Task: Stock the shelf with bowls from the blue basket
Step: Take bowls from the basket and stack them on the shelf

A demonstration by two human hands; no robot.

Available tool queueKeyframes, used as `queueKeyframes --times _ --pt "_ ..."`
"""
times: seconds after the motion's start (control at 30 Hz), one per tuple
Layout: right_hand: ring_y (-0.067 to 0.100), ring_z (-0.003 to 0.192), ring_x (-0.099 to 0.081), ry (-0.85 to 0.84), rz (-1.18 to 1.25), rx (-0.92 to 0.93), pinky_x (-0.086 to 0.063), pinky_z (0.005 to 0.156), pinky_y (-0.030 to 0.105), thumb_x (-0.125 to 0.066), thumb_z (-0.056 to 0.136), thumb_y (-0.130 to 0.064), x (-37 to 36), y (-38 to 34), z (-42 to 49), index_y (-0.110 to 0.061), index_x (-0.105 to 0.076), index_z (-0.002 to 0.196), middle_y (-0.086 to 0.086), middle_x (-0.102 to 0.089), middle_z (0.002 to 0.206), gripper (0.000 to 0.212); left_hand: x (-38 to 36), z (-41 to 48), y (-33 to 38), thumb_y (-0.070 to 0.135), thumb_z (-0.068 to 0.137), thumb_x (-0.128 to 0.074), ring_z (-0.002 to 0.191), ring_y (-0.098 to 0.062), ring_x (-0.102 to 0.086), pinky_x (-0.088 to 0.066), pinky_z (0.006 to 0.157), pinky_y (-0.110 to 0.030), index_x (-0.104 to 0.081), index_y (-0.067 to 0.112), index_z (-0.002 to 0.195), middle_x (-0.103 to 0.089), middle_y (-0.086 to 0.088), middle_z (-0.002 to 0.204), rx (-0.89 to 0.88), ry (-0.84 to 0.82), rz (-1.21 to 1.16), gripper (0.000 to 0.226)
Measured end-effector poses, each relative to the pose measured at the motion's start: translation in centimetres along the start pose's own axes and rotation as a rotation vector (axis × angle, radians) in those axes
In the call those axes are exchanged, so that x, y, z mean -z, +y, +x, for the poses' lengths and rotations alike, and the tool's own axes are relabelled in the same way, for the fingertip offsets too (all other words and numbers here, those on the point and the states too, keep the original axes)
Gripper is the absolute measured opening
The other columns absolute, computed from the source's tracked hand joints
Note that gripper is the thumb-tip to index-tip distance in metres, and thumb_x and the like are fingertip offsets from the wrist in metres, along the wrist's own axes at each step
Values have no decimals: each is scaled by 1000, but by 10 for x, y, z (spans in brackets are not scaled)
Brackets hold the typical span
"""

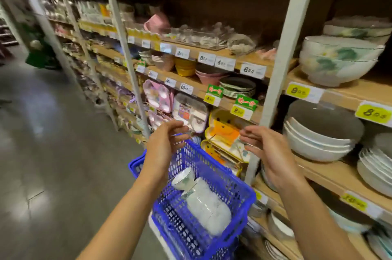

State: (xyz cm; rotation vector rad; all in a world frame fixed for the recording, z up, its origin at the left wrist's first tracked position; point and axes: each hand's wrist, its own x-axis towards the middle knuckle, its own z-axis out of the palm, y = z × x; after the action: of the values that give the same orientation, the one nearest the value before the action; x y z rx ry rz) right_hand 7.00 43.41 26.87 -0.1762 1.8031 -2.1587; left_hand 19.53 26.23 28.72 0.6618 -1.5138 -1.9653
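While bowls (pixel 209 211) lie in blue basket (pixel 212 161), left hand (pixel 163 147), right hand (pixel 270 154) hover loose, empty.

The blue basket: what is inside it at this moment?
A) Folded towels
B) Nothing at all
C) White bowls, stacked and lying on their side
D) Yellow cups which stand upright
C: through the open top of the blue basket the stacked white bowls show, tipped on their side, while the left hand and the right hand hover above and hold nothing.
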Motion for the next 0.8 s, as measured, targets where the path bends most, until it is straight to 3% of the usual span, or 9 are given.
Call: queueKeyframes --times 0.1,0.27,0.43,0.6,0.73,0.8 --pt "14 77 -71 -39 -48 -126 -53 65 21 -58 90 -14 -39 42 5 -13 -69 84 8 -76 87 13 49 5 -15 16 95 -40 69 -15 -64 -49 62 -24 -66 12 90 -72 -5 85 101 55 63 27" --pt "18 84 -69 -130 -175 -266 -51 80 35 -57 90 -16 -90 102 28 -13 -69 87 8 -74 92 12 107 23 -42 15 96 -39 65 -13 -65 -47 64 -26 -65 11 86 -70 -4 80 203 129 115 28" --pt "20 82 -63 -117 -221 -390 -46 75 33 -51 93 -15 -127 162 63 -13 -64 82 9 -69 91 17 147 60 -68 14 95 -37 71 -18 -63 -47 64 -27 -65 12 87 -71 -3 81 284 201 176 29" --pt "15 60 -50 -20 -203 -519 -29 54 24 -51 94 -7 -145 220 106 -4 -62 94 14 -60 84 12 159 119 -86 11 92 -41 65 -19 -59 -45 63 -27 -63 10 86 -67 -6 77 395 200 285 23" --pt "15 54 -43 7 -272 -561 -28 51 26 -53 94 -13 -142 256 140 -12 -57 70 5 -54 64 24 156 178 -105 12 92 -43 64 -19 -52 -39 59 -26 -60 12 87 -58 -11 83 480 142 381 18" --pt "18 57 -44 62 -282 -582 -33 55 29 -52 93 -16 -142 270 154 -18 -54 68 4 -51 65 25 153 206 -121 13 92 -43 66 -20 -50 -37 58 -26 -58 12 85 -56 -11 84 516 94 426 17"
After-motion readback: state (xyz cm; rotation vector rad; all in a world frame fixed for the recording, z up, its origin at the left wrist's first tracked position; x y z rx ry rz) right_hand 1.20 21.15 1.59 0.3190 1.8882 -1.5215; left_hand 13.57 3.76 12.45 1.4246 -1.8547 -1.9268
